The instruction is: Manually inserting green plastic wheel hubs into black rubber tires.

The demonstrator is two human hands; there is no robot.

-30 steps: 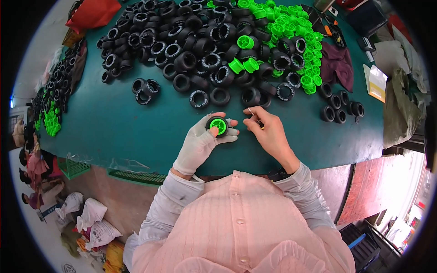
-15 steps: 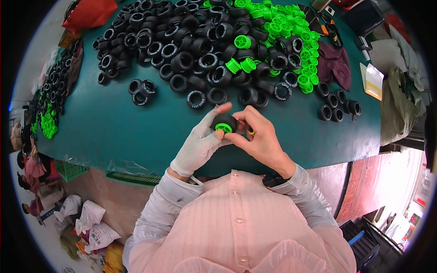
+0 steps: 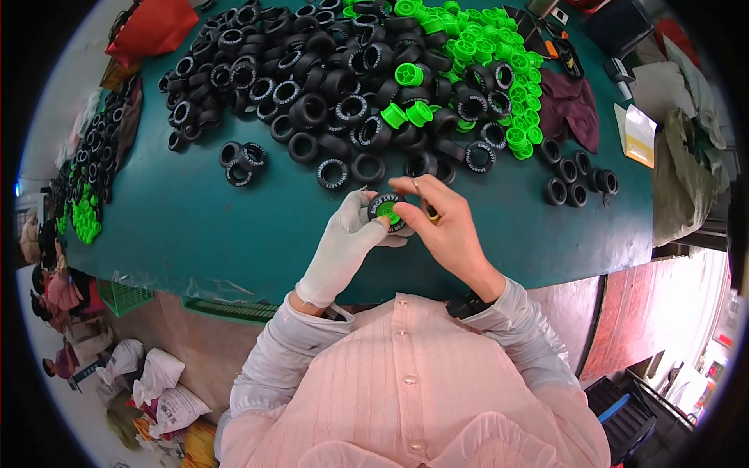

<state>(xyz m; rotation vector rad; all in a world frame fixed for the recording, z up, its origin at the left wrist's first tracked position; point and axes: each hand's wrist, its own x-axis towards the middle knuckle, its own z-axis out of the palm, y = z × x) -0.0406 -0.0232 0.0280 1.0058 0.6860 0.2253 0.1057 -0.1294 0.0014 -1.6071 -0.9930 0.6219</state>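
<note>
Near the centre of the frame, both hands are meeting over the front edge of a teal table (image 3: pixel 195 226). The left hand (image 3: pixel 343 246), which is wearing a white glove, is gripping a small black toy tyre (image 3: pixel 386 209) with a green hub showing at its lower edge; the gloved thumb and fingers are closing around the tyre's left and lower side. The right hand (image 3: pixel 445 226), bare, is pinching the same tyre from the right and from above, its fingers curling over the top, and a small yellowish piece is showing between its fingers, too small to make out. The tyre is being held just above the table, a little below the nearest loose tyres.

Across the upper middle of the frame, a large heap of black tyres (image 3: pixel 312 70) is covering the table, and a heap of bright green hubs (image 3: pixel 484 62) is lying to its right, touching it. 2 black tyres (image 3: pixel 240 160) are sitting apart at the heap's lower left. At the right, a short row of black tyres (image 3: pixel 577 183) is resting below a dark maroon cloth (image 3: pixel 573 109). A red bag (image 3: pixel 152 31) is lying at the upper left. Along the left rim, more black tyres and green parts (image 3: pixel 82 218) are piling up on another surface.
</note>
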